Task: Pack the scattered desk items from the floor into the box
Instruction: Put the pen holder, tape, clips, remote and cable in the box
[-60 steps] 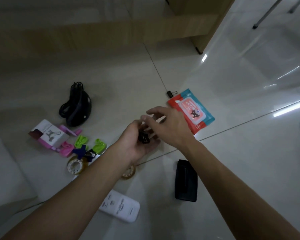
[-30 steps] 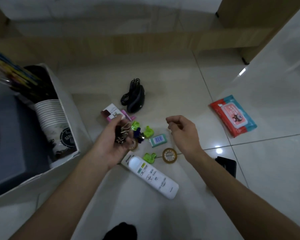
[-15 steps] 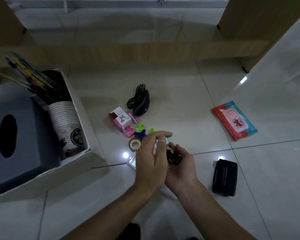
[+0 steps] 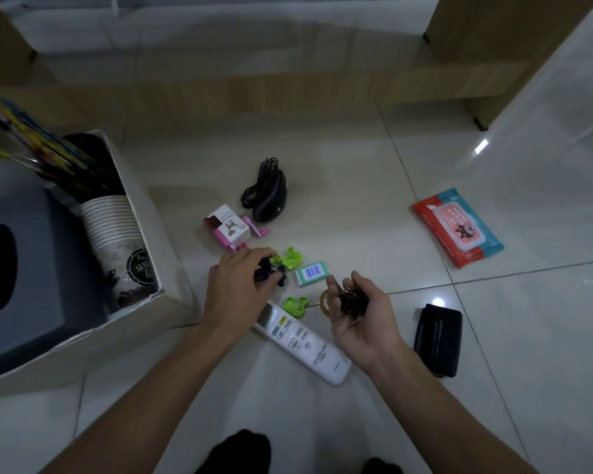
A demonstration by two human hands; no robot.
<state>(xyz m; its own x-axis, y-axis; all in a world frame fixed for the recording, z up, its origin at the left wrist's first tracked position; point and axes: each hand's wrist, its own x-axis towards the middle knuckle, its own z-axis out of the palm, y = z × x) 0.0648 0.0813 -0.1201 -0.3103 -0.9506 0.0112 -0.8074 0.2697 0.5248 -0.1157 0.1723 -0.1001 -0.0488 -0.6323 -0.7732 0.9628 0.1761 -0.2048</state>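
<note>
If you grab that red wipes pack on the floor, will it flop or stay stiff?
The red wipes pack looks like a soft pouch, so it would probably sag if lifted by one end. It lies flat, so it should not roll. On the glossy tiles it would likely slide when pushed.

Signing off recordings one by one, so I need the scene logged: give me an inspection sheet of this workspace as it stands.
Surface: glossy white tiled floor, light glare in spots.
Job's things: open box at left holds a grey tissue box, stacked paper cups, pencils; on the floor lie remote, green clips, tape roll, barcoded packet, pink-and-white carton, wipes pack, black case.
Clutter: nothing seen apart from the job's things.
Grippers: left hand grips blue clips; right hand, palm up, holds black clips.
Cables: cord bundled against the black mouse.
Surroundings: wooden furniture behind; dark-socked feet at the bottom edge.
</note>
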